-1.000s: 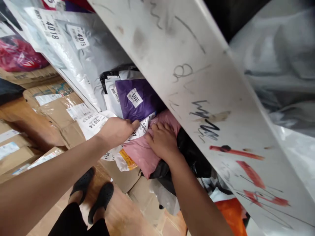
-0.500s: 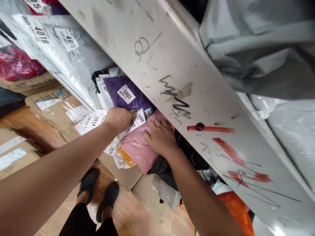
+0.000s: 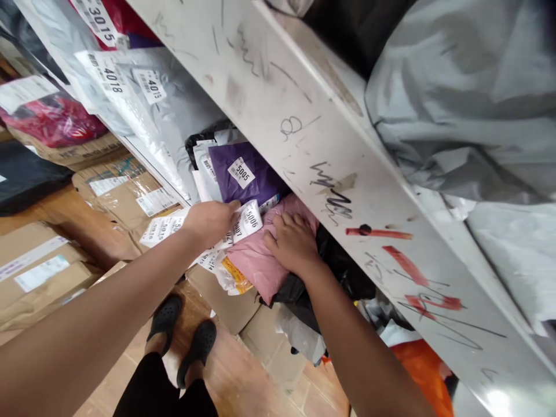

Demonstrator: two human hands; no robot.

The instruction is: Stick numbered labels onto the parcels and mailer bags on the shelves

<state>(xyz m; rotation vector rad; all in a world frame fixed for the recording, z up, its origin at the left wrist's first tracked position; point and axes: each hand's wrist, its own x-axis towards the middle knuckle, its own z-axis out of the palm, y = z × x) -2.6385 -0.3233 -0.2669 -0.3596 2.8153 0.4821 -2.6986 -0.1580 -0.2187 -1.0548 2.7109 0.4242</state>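
My left hand (image 3: 211, 223) is closed on a strip of white number labels (image 3: 248, 221); the label 5006 sticks out past my fingertips, and more of the strip (image 3: 158, 227) trails out on the other side of the hand. On a pink mailer bag (image 3: 256, 258) lies my right hand (image 3: 293, 242), palm down with its fingers spread a little. Just beyond both hands is a purple mailer bag (image 3: 247, 174) bearing a 5005 label. A black bag (image 3: 297, 298) shows under the pink one, beside a white and orange package (image 3: 237, 275).
A white metal shelf edge (image 3: 330, 174) with scribbles and red marks runs diagonally over the parcels. Grey mailer bags (image 3: 456, 98) fill the shelf at right. Grey parcels labelled 4018 and 4019 (image 3: 174, 98) stand farther left. Cardboard boxes (image 3: 39, 266) sit on the wooden floor.
The view has shifted, so the shelf and parcels appear farther right and slightly lower. My left hand still grips the label strip, and my right hand stays on the pink bag.
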